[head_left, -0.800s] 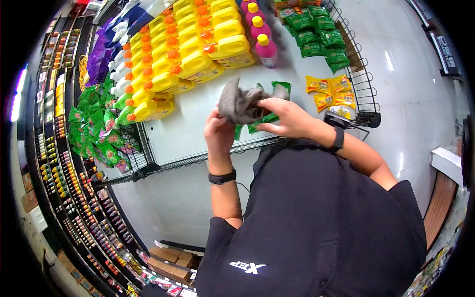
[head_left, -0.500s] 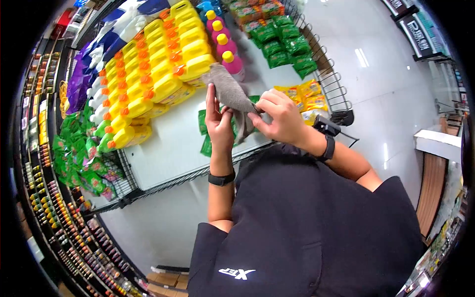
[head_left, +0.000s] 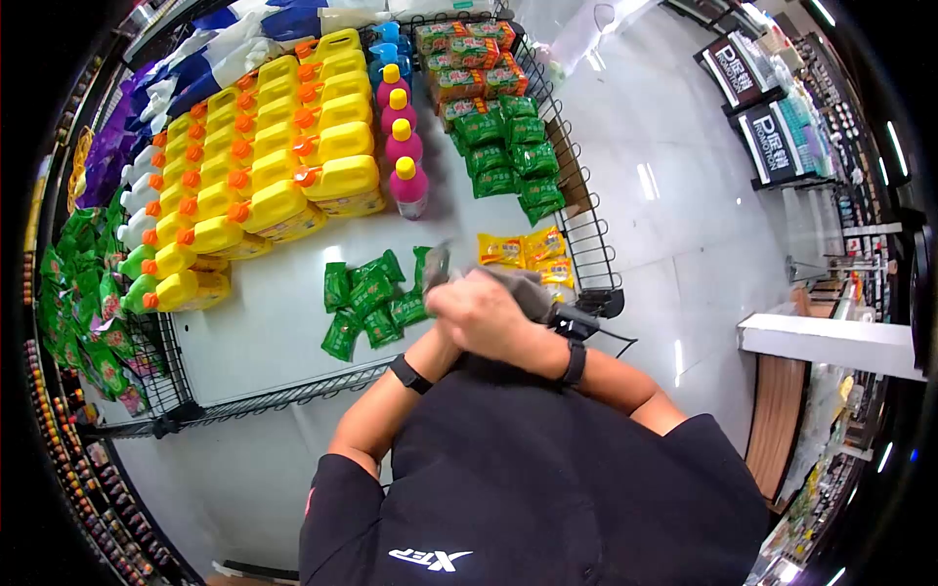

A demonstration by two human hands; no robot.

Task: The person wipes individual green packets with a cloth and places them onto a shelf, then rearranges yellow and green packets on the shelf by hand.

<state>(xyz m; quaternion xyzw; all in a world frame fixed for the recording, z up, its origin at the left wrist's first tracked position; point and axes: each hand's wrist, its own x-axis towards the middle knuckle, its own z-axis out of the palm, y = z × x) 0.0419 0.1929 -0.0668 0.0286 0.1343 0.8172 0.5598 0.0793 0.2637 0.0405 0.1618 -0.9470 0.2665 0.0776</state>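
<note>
In front of my chest, my right hand (head_left: 493, 314) is closed on a grey cloth (head_left: 525, 291), which shows on both sides of the fist and is blurred. My left hand (head_left: 446, 334) crosses beneath the right one, its fingers hidden. Below the hands lie green packets (head_left: 371, 291) in a loose group on the white shelf board (head_left: 264, 337). Yellow packets (head_left: 503, 249) lie just beyond the cloth.
Rows of yellow jugs (head_left: 337, 174) with orange caps stand at the left, beside pink bottles (head_left: 408, 186) with yellow caps. More green packets (head_left: 532, 158) and boxed packs (head_left: 469, 83) sit at the back right. A wire rail (head_left: 591, 230) edges the display.
Both hands have come closer together, with the right now covering the left. The cloth, stretched upward before, is bunched at the right hand. The view has shifted, exposing more green packets.
</note>
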